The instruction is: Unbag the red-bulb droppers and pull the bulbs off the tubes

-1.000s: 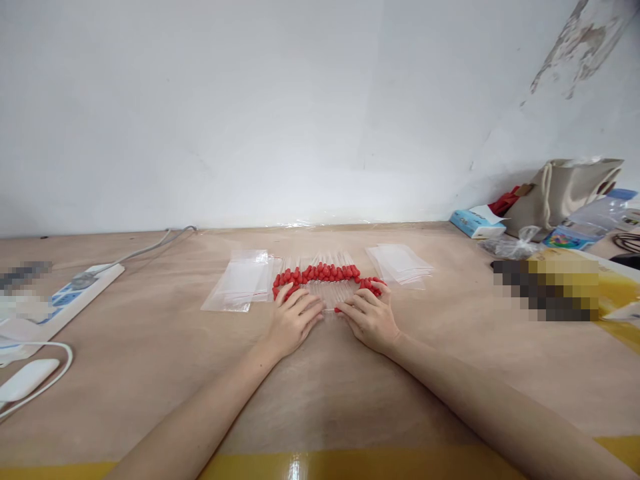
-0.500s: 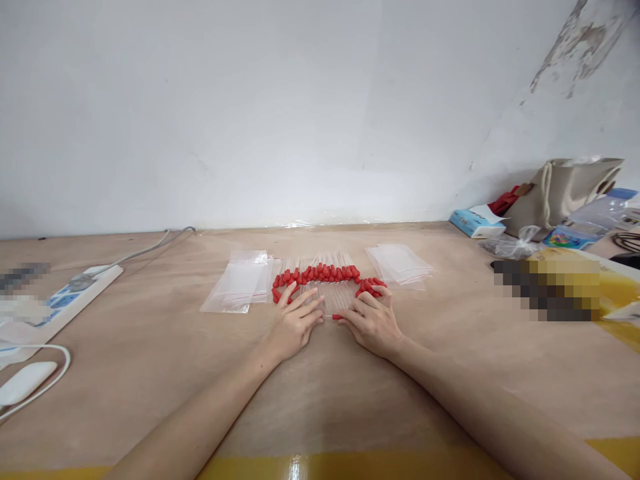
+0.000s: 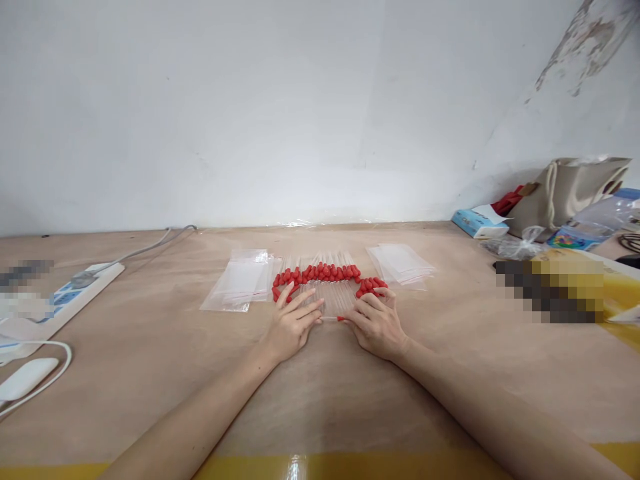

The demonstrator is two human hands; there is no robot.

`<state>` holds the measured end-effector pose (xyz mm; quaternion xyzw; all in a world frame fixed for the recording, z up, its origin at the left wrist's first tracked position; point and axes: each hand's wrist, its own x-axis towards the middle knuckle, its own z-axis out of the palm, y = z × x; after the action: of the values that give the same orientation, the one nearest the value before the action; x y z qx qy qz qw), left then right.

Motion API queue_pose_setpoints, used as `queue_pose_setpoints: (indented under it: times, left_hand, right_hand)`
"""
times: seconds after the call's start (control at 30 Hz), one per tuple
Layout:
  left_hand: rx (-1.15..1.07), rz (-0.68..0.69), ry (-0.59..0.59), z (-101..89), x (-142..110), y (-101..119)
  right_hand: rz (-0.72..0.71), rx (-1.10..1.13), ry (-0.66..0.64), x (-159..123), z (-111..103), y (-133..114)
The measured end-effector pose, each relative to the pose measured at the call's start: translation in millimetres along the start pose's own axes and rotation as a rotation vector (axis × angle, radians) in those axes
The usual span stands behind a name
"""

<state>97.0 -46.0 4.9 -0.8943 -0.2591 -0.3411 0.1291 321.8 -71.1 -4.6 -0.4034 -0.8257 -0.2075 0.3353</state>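
My left hand (image 3: 295,323) pinches a thin clear tube (image 3: 329,319) between thumb and forefinger, its other fingers resting over loose tubes. On the right end of that tube is a red rubber bulb (image 3: 341,319), and my right hand (image 3: 379,325) closes its fingertips on it. How far the tube goes into the bulb is hidden. Behind both hands lies a row of red-bulbed droppers (image 3: 327,271) with their clear tubes pointing to the wall. More loose clear tubes (image 3: 333,293) lie just in front of them. A small pile of red bulbs (image 3: 370,285) sits beyond my right fingers.
Clear zip bags (image 3: 240,280) lie left of the droppers, and another stack of zip bags (image 3: 400,262) lies right. A power strip (image 3: 95,293) with cords is at far left. Tissues (image 3: 480,223), a cloth bag (image 3: 570,193) and yellow packaging (image 3: 570,270) crowd the right side.
My right hand has shifted slightly to the right. More of the clear tube shows between my hands, and less of the red bulb shows. The view has moved a little.
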Motion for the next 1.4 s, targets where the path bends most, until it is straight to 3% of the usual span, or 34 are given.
queue_pose_setpoints:
  times: [0.3,0.5,0.77,0.9,1.07,1.27,1.4]
  left_hand:
    - [-0.043,-0.328,0.074,8.3,-7.2,-15.0]
    - [0.059,-0.337,0.045,10.1,-5.5,-24.6]
    - [-0.018,-0.368,0.002,6.5,-7.4,-19.4]
    - [-0.110,-0.350,-0.039,7.7,-9.1,-16.0]
    - [-0.152,-0.333,-0.082,2.5,-9.2,-13.9]
    - [-0.155,-0.347,-0.069,2.6,-10.3,-15.6]
    - [-0.146,-0.346,-0.053,2.4,-10.7,-15.3]
  right_hand:
    - [0.471,0.327,0.215,4.7,-0.2,43.2]
    - [0.746,0.379,0.172,5.7,5.3,64.3]
    - [0.704,0.282,0.057,7.8,-2.0,60.1]
    - [0.693,0.224,0.076,7.1,-1.0,61.7]
    - [0.829,0.184,0.089,2.0,0.9,73.1]
    - [0.983,0.122,-0.129,-2.7,2.3,80.0]
    - [0.995,0.027,-0.189,-3.3,1.6,81.7]
